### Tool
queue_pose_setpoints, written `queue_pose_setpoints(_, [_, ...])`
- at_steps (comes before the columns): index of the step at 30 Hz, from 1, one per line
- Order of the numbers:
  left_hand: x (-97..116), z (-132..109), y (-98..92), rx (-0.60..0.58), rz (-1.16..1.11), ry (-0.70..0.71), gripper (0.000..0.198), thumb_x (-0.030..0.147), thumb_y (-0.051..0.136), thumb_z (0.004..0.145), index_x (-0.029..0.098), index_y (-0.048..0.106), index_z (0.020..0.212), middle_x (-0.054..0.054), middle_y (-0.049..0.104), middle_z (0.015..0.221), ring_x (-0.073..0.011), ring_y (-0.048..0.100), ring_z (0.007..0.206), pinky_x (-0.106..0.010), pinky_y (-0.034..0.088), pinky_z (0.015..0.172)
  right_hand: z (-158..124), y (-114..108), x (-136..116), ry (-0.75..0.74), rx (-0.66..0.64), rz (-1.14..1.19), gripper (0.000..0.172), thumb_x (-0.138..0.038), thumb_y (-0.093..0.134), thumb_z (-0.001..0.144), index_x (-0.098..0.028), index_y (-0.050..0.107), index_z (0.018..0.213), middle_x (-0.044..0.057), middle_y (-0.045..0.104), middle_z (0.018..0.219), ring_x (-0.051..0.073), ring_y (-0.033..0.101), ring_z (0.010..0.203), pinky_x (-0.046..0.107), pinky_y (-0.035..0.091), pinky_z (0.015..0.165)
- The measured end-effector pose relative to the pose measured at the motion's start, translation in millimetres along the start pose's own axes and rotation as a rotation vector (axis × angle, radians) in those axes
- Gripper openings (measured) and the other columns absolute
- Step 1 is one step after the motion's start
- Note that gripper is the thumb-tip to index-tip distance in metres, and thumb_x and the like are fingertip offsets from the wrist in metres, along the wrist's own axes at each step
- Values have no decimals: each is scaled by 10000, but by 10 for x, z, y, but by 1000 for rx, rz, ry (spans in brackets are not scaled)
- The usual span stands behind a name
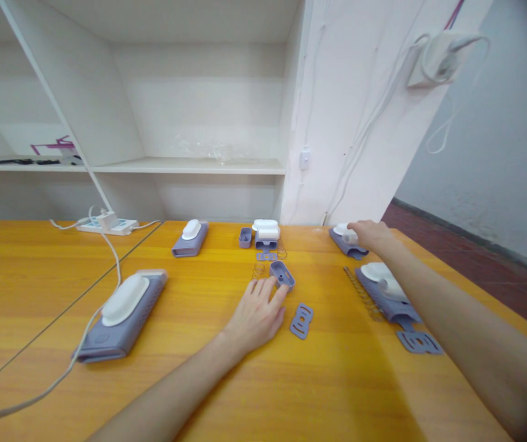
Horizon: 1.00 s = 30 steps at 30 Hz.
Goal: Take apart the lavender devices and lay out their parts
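Observation:
My left hand lies flat on the orange table, fingers stretched out. Its fingertips touch a small lavender cup-shaped part. A flat lavender plate with holes lies just right of that hand. My right hand reaches to the far right edge of the table. Its fingers are closed on a small white piece sitting on a lavender device.
A lavender device with a white top and a white cable lies at the left. Another such device sits farther back. Small parts and springs cluster at mid-back. At right lie a half-assembled unit, a long spring and a flat plate.

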<state>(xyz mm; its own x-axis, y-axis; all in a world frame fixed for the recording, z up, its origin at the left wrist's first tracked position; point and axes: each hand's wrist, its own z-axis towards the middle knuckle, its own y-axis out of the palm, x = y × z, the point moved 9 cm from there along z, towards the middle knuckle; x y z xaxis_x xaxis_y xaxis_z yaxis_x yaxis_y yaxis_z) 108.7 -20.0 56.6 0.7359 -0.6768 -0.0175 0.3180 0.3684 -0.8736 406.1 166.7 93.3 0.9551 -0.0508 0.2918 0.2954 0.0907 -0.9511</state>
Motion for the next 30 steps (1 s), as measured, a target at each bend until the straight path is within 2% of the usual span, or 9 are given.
queue_pose_setpoints(4, [-7,-1,0,-13,9,-17,369,257,447,848,183,440,1209,-138,475,1202,-269,458,1071,-434,387,891,-63,-116,-68,19,46,8,340,-149,490,811,-210,579,1134,131,599,1087,282,556,1016,390,420,783])
queue_pose_setpoints(8, [-97,-9,35,-12,4,-102,379,268,443,845,184,438,1215,-135,463,1204,-273,438,1088,-431,377,903,-171,-313,-344,-12,120,31,315,-216,464,837,-166,576,1127,147,595,1076,278,550,1012,371,418,785])
queue_pose_setpoints(14, [-332,-65,52,35,18,-331,405,309,455,839,169,434,1218,-146,452,1191,-283,434,1074,-438,376,892,-581,-552,-1282,-203,215,118,326,-340,374,912,-203,566,1138,89,606,1077,201,551,1015,275,398,826])
queue_pose_setpoints(18, [-409,-99,87,26,20,-407,398,267,463,830,152,436,1210,-139,483,1116,-275,462,1028,-412,401,841,-1019,-674,-1951,-440,229,263,324,-391,385,913,-191,600,1052,87,627,979,205,575,928,272,412,778])
queue_pose_setpoints(22, [-580,-162,135,57,19,-523,422,137,445,807,144,415,1228,-133,512,1033,-266,506,972,-406,418,803,-1284,-765,-2253,-560,239,292,275,-345,408,903,-172,620,933,99,605,946,211,558,900,291,420,778])
queue_pose_setpoints(24, [-665,-190,145,124,-50,-556,422,90,416,811,139,399,1230,-131,522,1013,-254,519,974,-404,425,815,-1336,-807,-2290,-573,266,332,254,-294,402,904,-159,615,930,110,594,950,217,543,928,311,416,812])
queue_pose_setpoints(26, [-702,-201,114,248,-186,-530,414,71,382,833,141,365,1241,-133,518,1055,-232,515,1013,-397,430,854,-1368,-840,-2307,-574,294,458,242,-249,416,892,-154,591,1029,113,589,991,221,532,967,332,411,846])
queue_pose_setpoints(28, [-690,-213,38,403,-337,-460,401,82,363,862,158,331,1254,-134,496,1125,-203,509,1037,-381,441,872,-1361,-813,-2309,-525,263,726,312,-257,438,885,-154,523,1167,104,598,1017,204,551,946,329,427,840])
queue_pose_setpoints(30, [-614,-210,-34,503,-451,-343,394,96,375,873,181,327,1255,-125,482,1161,-186,506,1052,-366,457,870,-1323,-681,-2347,-429,138,1080,389,-290,446,884,-151,457,1247,87,624,998,172,586,873,307,454,806])
